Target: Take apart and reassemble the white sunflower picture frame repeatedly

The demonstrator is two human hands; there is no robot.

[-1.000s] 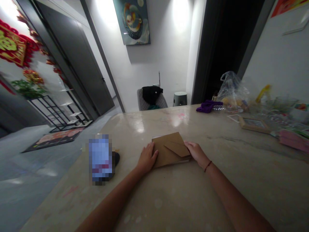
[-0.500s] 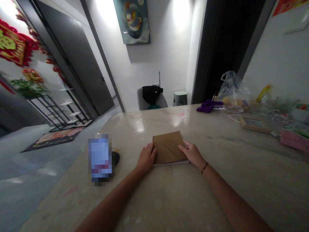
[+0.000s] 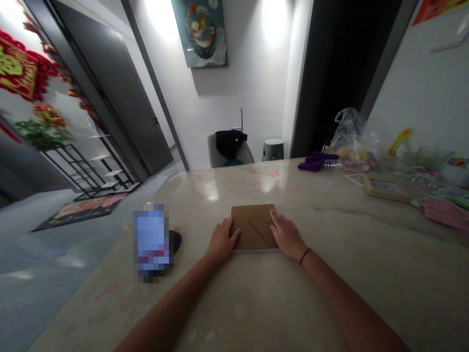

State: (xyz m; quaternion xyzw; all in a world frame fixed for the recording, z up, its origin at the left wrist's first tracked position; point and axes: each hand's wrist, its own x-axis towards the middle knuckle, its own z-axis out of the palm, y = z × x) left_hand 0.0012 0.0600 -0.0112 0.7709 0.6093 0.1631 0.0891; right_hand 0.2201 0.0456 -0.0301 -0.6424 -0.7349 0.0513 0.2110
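A photo frame (image 3: 252,227) lies face down on the table, its brown backing board and angled stand flap showing, with a thin pale edge along the near side. At its left edge is my left hand (image 3: 221,239), fingers along the side and thumb on the board. My right hand (image 3: 289,235) grips the opposite side, fingertips and thumb resting over the right part of the backing. The frame's front is hidden underneath.
A pixelated object (image 3: 152,242) stands at the left of the marble table (image 3: 249,303). Towards the right lie a wooden frame (image 3: 387,189), purple cloth (image 3: 317,160), a clear plastic bag (image 3: 353,139) and a pink item (image 3: 445,213). Beyond the table is a chair (image 3: 216,151).
The photo frame's tilted right side has come down, so it now lies flat. My right hand has shifted inward from the edge, with fingers over the backing. My left hand stays nearly in place.
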